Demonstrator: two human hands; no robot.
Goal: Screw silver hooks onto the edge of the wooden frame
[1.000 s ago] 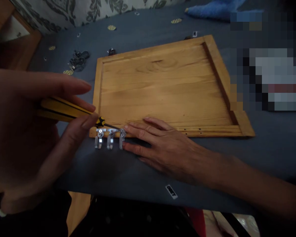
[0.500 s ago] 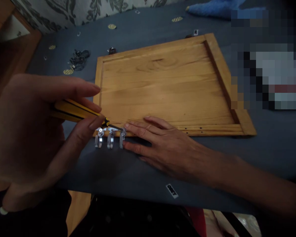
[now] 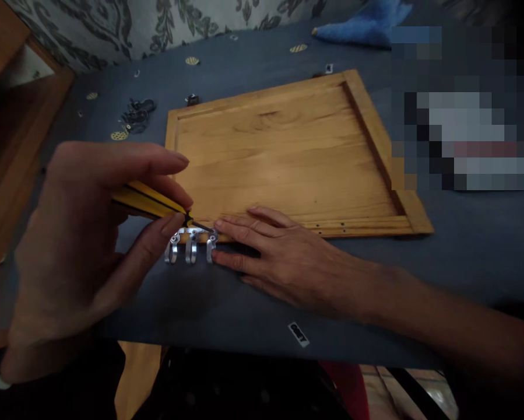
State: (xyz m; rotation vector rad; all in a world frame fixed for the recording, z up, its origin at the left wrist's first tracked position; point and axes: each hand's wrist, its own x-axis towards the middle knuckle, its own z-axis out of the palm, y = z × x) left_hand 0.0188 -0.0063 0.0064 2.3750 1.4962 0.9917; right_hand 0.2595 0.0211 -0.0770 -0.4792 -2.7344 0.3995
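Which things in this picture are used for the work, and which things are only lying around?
In use: yellow screwdriver in the left hand; silver hooks; wooden panel under the right hand.
Lying about, apparently: dark pile; blue fuzzy item.

the screwdriver [image 3: 159, 205] in my left hand [image 3: 76, 239] has a yellow-and-black handle [image 3: 141, 198] that looks like smooth plastic, and a grey metal shaft [image 3: 203, 226]. the hooks [image 3: 192, 249] are bright, shiny metal. the board [image 3: 266, 151] is wood, smooth, with a soft satin sheen over grain and knots. i see a matt, dark blue bench [image 3: 227, 309], a fuzzy, plush-looking blue toy [image 3: 360, 26] and a matt, patterned wall [image 3: 209, 23].
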